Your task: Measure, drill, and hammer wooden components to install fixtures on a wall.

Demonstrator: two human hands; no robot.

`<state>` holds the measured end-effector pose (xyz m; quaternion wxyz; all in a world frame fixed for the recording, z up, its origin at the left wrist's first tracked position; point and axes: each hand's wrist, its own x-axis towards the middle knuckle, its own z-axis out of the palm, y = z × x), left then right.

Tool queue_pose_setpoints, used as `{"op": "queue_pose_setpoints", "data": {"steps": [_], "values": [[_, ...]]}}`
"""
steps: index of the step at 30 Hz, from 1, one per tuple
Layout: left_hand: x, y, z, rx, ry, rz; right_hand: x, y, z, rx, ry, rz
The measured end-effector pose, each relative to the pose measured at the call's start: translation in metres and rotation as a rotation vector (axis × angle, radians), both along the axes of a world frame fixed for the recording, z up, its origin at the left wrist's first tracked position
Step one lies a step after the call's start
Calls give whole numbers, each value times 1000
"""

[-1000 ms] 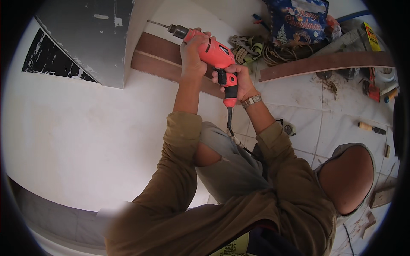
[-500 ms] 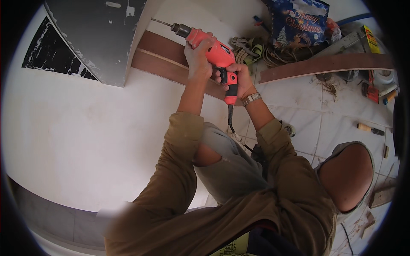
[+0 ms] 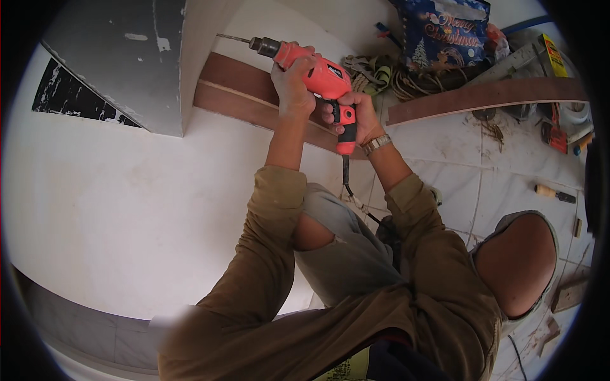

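A red and black corded power drill is held in both my hands, its body slanting up to the left. My left hand wraps round the front of the body, just behind the dark chuck. My right hand, with a watch on its wrist, grips the handle, fingers at the trigger. A long thin drill bit sticks out of the chuck toward the edge of a grey panel; whether its tip touches anything I cannot tell. The cord hangs from the handle down past my knee.
Brown boards lie along the white wall behind my left hand. A long brown strip crosses the floor at the right. Beyond it are a blue printed bag and coiled rope. A wooden-handled tool lies on the tiles.
The drill stays in both hands and its bit has tilted slightly nearer to level, its tip shifting a little left and down. The view has shifted slightly.
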<state>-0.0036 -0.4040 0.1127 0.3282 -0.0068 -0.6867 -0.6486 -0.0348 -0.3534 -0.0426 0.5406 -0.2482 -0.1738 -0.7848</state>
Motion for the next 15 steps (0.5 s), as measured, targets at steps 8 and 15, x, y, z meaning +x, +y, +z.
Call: {"op": "queue_pose_setpoints", "data": {"steps": [8, 15], "values": [[4, -3, 0, -14, -45, 44, 8, -1, -1, 78, -47, 18], [0, -9, 1, -103, -39, 22, 2, -3, 0, 54, -16, -40]]}}
